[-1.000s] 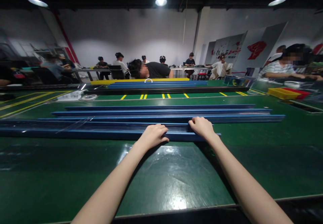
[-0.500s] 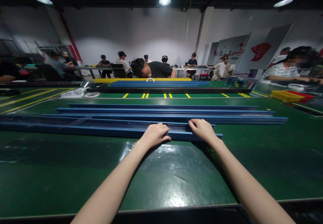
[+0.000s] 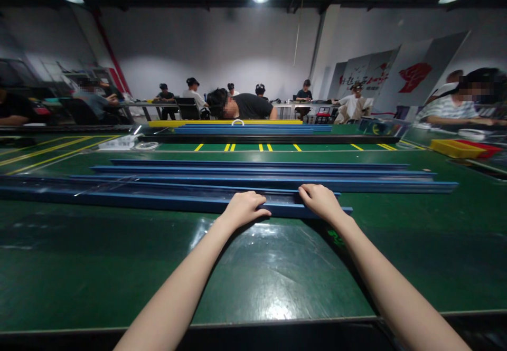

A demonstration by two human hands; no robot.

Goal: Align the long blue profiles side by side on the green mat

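Observation:
Nearest to me on the green table lies a long blue channel (image 3: 150,201), a U-shaped profile with its open side up. My left hand (image 3: 246,207) is closed over its near wall, with the fingers inside the channel and the thumb on the near side. Toward the channel's right end, my right hand (image 3: 321,201) grips the same wall; its fingertips reach into the trough and its thumb is hidden. A clear strip or film (image 3: 106,185) seems to cross the channel at the left.
Behind it lie more blue channels (image 3: 372,186). Farther back are a black rail (image 3: 277,139), a yellow rail (image 3: 190,123) and a white ring (image 3: 237,122). Yellow bins (image 3: 455,149) stand at right. A person (image 3: 253,107) bends over the far side; others sit beyond.
The camera view has shifted slightly, so the far things and hands appear a little displaced. Both hands keep their hold, and the channel shows no clear movement on the table.

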